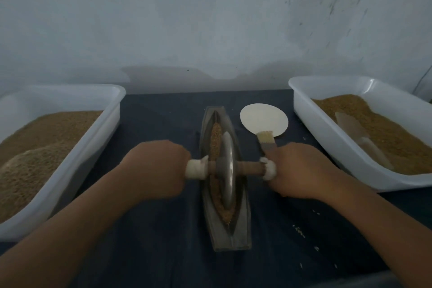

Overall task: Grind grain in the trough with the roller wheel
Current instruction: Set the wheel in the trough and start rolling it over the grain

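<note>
A: Head view: where is the grinding done?
B: In the dark boat-shaped metal trough, at the centre of the dark blue tabletop. Brown grain lines its groove beneath the upright grey metal roller wheel. The left hand and right hand each clasp one end of its axle.
A: And the containers?
B: The left white plastic tub holds heaped grain. The right white plastic tub holds grain and a translucent scoop.

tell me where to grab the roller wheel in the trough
Take the white ends of its axle, not the disc. The roller wheel stands on edge in the narrow trough, with the axle sticking out crosswise, so come in from both sides, as the left hand and right hand do, each holding one end.
</note>
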Available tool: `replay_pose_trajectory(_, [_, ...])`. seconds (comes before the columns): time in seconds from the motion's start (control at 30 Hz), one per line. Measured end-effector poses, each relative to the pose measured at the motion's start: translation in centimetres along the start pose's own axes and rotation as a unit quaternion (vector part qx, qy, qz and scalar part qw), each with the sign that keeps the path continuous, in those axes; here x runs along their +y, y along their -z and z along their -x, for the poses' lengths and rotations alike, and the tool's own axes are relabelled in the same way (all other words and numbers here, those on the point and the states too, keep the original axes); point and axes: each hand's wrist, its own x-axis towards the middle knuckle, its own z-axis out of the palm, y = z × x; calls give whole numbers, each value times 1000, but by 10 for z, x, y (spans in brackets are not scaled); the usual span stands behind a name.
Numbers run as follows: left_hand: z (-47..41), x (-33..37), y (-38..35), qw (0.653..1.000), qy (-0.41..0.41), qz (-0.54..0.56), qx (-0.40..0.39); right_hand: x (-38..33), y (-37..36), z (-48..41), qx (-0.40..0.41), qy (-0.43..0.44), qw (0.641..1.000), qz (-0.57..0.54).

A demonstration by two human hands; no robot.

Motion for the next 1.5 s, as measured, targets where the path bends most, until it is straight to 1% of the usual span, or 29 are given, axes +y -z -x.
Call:
replay_pose_trajectory(0.1, [-17, -2, -3, 999, 41, 0, 22, -1, 1, -21, 7, -17, 1000, 21])
replay_pose_trajectory(0.23, [-69, -10, 3, 992, 102, -3, 77, -3, 2, -80, 82, -91, 991, 48])
replay_pose_trajectory(0.3, [-82, -14, 6, 990, 110, 4, 90, -3, 2, -92, 92, -105, 989, 43])
replay_pose_trajectory(0.37, [-79, -14, 6, 992, 101, 18, 76, -4, 4, -90, 83, -99, 991, 25])
replay_pose_trajectory(0.43, [-60, -9, 4, 994, 85, 35, 51, -7, 11, -72, 49, -75, 996, 0])
replay_pose_trajectory(0.53, [-14, -1, -2, 998, 51, 42, 22, -9, 23, -31, -47, -35, 998, 12])
replay_pose_trajectory(0.6, [11, 4, -5, 999, 22, 15, 28, -10, 27, -7, -128, -24, 991, -8])
replay_pose_trajectory(0.63, [15, 5, -7, 999, 16, 0, 36, -10, 26, -1, -149, -26, 988, -25])
replay_pose_trajectory(0.67, [13, 5, -6, 999, 16, -7, 38, -9, 25, -1, -153, -26, 987, -32])
replay_pose_trajectory(0.73, [-5, 4, 1, 999, 30, 0, 22, -8, 19, -15, -116, -32, 993, -9])
replay_pose_trajectory(0.8, [-36, -2, 8, 998, 59, 14, 15, -5, 9, -46, -29, -59, 997, 38])
replay_pose_trajectory(0.87, [-65, -10, 17, 995, 88, 18, 38, -2, -1, -76, 67, -95, 991, 61])
replay_pose_trajectory(0.93, [-80, -12, 19, 993, 102, 11, 66, 2, -8, -94, 126, -94, 985, 69])
replay_pose_trajectory(0.97, [-83, -11, 19, 992, 102, 5, 75, 4, -9, -97, 133, -92, 984, 69])
replay_pose_trajectory(1.03, [-79, -8, 19, 994, 87, 2, 71, 5, -8, -93, 110, -95, 988, 50])
replay_pose_trajectory(1.1, [-59, -8, 13, 997, 59, 19, 37, 2, -2, -74, 50, -84, 995, 37])
replay_pose_trajectory(1.17, [-32, -9, 3, 999, 29, 42, 1, -2, 7, -42, -8, -48, 998, 24])
replay_pose_trajectory(1.23, [-8, -10, -8, 999, 10, 52, 1, -4, 17, -13, -51, -8, 998, 18])
replay_pose_trajectory(1.3, [1, -10, -17, 999, 11, 46, 16, -4, 22, -4, -70, 9, 997, 18])
replay_pose_trajectory(1.37, [-9, -10, -18, 998, 32, 42, 23, -7, 23, -18, -60, -2, 998, 22])
replay_pose_trajectory(1.5, [-56, -14, -5, 993, 101, 48, 45, -9, 15, -74, 43, -73, 996, 37])
